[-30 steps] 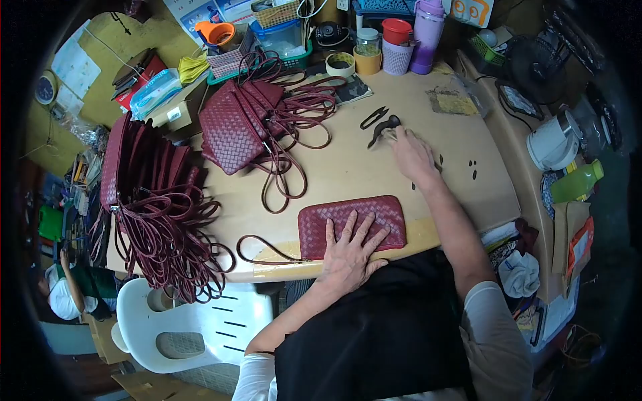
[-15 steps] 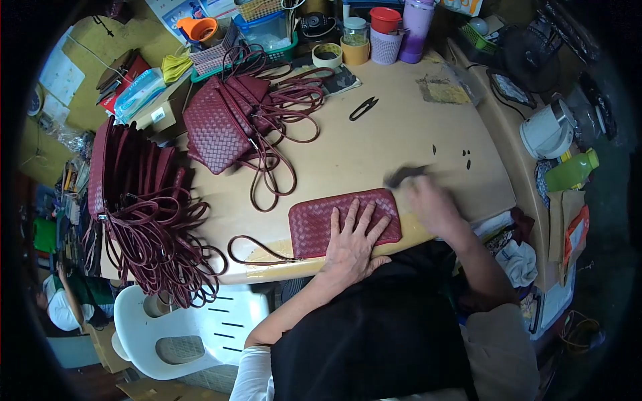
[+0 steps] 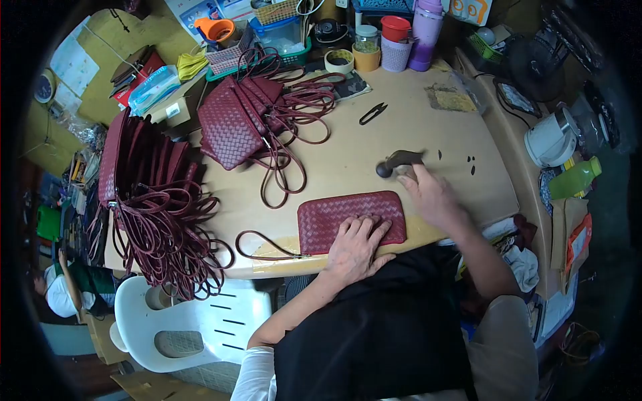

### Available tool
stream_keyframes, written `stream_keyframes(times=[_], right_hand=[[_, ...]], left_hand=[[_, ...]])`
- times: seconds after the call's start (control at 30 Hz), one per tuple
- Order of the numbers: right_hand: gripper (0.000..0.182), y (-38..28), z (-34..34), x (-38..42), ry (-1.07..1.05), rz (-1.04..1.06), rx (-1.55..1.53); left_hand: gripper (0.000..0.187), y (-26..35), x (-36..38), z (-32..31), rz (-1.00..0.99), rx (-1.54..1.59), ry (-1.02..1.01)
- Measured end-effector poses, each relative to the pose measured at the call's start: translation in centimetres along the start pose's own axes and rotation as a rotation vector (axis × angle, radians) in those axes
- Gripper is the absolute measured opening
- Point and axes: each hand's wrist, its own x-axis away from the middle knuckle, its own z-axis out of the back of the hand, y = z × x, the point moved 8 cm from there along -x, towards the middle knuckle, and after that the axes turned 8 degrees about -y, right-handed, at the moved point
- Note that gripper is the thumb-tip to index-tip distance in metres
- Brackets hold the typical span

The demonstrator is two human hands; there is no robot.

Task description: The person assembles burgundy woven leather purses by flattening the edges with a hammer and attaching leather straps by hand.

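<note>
A dark red woven pouch (image 3: 328,217) lies flat near the table's front edge, its looped strap (image 3: 264,245) out to the left. My left hand (image 3: 358,247) presses on the pouch's lower right part, palm down with bent fingers lying on it. Just beyond the pouch's upper right corner, my right hand (image 3: 431,197) grips a hammer (image 3: 403,159) with a dark, rounded head. The hammer head is above the table, and its handle is mostly hidden in the fist.
Stacked woven pouches (image 3: 234,127) with straps are at the back left, and more (image 3: 144,160) hang over the left edge. Thread snips (image 3: 373,113) lie beyond the hammer. A white chair (image 3: 194,327) stands front left. A person (image 3: 63,291) is at far left.
My left fingers have drawn in from spread to bent on the pouch. The hammer in my right hand, blurred before, is now sharper and a little higher. The whole view has shifted slightly.
</note>
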Motion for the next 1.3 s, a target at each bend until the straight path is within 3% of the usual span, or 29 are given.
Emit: stream_keyframes(times=[0.03, 0.07, 0.23, 0.3, 0.33, 0.5, 0.57, 0.6, 0.7, 0.77, 0.83, 0.9, 1.0, 1.1, 1.17, 1.23, 1.3], right_hand=[[0.036, 0.4, -0.7, -0.1, 0.076, -0.045, -0.082], [0.037, 0.2, -2.5, -0.6, -0.015, 0.017, 0.011], [0.035, -1.9, -0.6, -1.6, -0.138, 0.003, 0.074], [0.035, -2.2, -1.5, -1.7, 0.059, 0.054, -0.072], [0.036, -2.8, -3.1, -2.7, -0.022, 0.138, -0.040], [0.037, -6.3, -1.3, -3.6, -0.198, 0.130, 0.126], [0.037, -6.2, -2.3, -4.2, -0.039, 0.090, -0.036], [0.037, -7.9, -3.7, -4.9, -0.099, 0.291, -0.007], [0.031, -8.7, -3.0, -5.8, -0.197, 0.324, 0.162], [0.031, -10.9, -2.7, -5.8, -0.146, 0.421, 0.108], [0.033, -10.5, -4.6, -7.0, -0.057, 0.323, -0.126], [0.037, -11.4, -6.6, -7.6, -0.177, 0.437, -0.103], [0.042, -14.8, -5.8, -7.1, -0.258, 0.526, 0.189], [0.042, -15.8, -6.8, -7.1, -0.241, 0.477, -0.070], [0.044, -15.4, -7.5, -7.4, -0.342, 0.466, -0.046], [0.044, -15.2, -6.4, -7.4, -0.447, 0.389, 0.181], [0.043, -14.6, -5.8, -7.3, -0.396, 0.417, 0.176]], left_hand=[[0.060, 0.1, 0.2, 0.2, -0.023, 0.061, 0.033], [0.051, 0.1, 0.3, 0.8, -0.037, 0.081, 0.078], [0.045, -0.2, 0.4, 0.6, -0.020, 0.100, 0.089], [0.045, 0.0, 0.4, 0.6, -0.037, 0.107, 0.098], [0.045, 0.1, 0.4, 0.9, -0.049, 0.100, 0.116], [0.042, -0.1, 0.5, 0.9, -0.036, 0.069, 0.116], [0.043, -0.2, 0.5, 0.7, -0.028, 0.123, 0.087], [0.043, -0.2, 0.5, 0.6, -0.028, 0.110, 0.096], [0.042, -0.2, 0.5, 0.5, -0.044, 0.131, 0.102], [0.043, -0.3, 0.5, 0.2, -0.039, 0.132, 0.095], [0.043, -0.3, 0.6, 0.2, -0.044, 0.131, 0.103], [0.043, -0.2, 0.6, 0.2, -0.039, 0.129, 0.098], [0.043, -0.5, 0.4, -0.1, -0.025, 0.126, 0.061], [0.043, -0.5, 0.6, -0.2, -0.033, 0.140, 0.058], [0.043, -0.4, 0.7, 0.2, -0.053, 0.129, 0.133], [0.042, -0.3, 0.5, 0.1, -0.049, 0.132, 0.109], [0.041, -0.3, 0.5, 0.1, -0.053, 0.133, 0.068]])
